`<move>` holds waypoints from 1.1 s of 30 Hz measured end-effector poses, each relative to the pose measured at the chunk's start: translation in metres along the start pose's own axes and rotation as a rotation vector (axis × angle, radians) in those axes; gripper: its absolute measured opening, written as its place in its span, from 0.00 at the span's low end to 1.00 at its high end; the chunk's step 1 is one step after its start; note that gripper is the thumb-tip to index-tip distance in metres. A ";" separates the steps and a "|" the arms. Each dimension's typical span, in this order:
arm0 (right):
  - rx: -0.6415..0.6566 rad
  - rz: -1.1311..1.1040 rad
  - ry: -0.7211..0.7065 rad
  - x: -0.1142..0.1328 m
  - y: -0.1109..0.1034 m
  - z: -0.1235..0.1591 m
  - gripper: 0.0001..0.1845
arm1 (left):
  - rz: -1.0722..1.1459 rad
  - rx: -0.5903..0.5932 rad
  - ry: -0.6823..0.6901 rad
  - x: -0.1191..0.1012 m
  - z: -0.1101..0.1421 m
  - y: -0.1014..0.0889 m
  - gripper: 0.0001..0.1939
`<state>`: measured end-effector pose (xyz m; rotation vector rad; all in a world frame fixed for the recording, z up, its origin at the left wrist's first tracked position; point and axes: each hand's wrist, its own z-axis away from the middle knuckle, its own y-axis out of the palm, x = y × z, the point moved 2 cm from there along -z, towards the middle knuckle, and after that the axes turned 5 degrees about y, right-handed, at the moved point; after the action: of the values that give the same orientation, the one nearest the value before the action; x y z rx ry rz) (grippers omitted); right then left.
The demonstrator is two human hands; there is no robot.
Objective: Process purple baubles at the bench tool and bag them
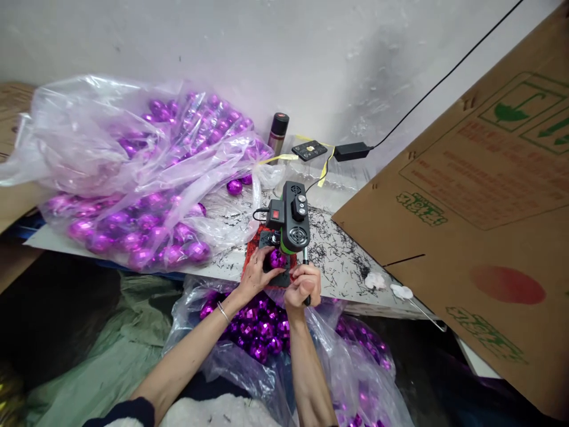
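A shiny purple ball [278, 258] sits under the head of a small black and green press-like machine [294, 216]. My left hand [258, 271] grips this ball from the left, thumb and fingers around it. To the right, my right hand [304, 284] is wrapped around the machine's lever handle [306, 256], which points down toward me. A red mat [249, 254] lies under the machine's dark base. In an open clear plastic bag [186, 308] below my forearms are many more purple balls [258, 326].
A large clear bag of purple balls [146, 225] covers the table's left side. Behind the machine stand a thermos [278, 131], a phone-like black device [309, 150] and a power adapter [352, 152]. Black scraps litter the white tabletop [340, 261]. A big cardboard box [466, 237] leans in from the right.
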<state>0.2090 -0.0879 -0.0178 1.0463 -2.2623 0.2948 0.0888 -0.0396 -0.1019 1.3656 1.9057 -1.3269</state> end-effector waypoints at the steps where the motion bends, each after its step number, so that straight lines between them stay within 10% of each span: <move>1: -0.012 -0.015 0.006 0.000 0.002 0.000 0.22 | 0.003 0.002 -0.001 0.000 0.000 0.000 0.29; 15: 0.035 0.003 0.165 0.024 -0.003 -0.025 0.25 | 0.075 0.027 -0.043 -0.003 -0.006 -0.002 0.30; 24: 0.062 0.008 0.233 0.042 -0.004 -0.044 0.25 | -0.112 0.197 0.306 -0.027 0.065 -0.040 0.40; 33: 0.038 0.007 0.173 0.032 -0.003 -0.029 0.24 | -0.326 -0.006 -0.178 0.033 -0.103 -0.164 0.09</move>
<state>0.2083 -0.0972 0.0245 0.9925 -2.1135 0.4170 -0.0546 0.0583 -0.0094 0.9226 2.0651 -1.5341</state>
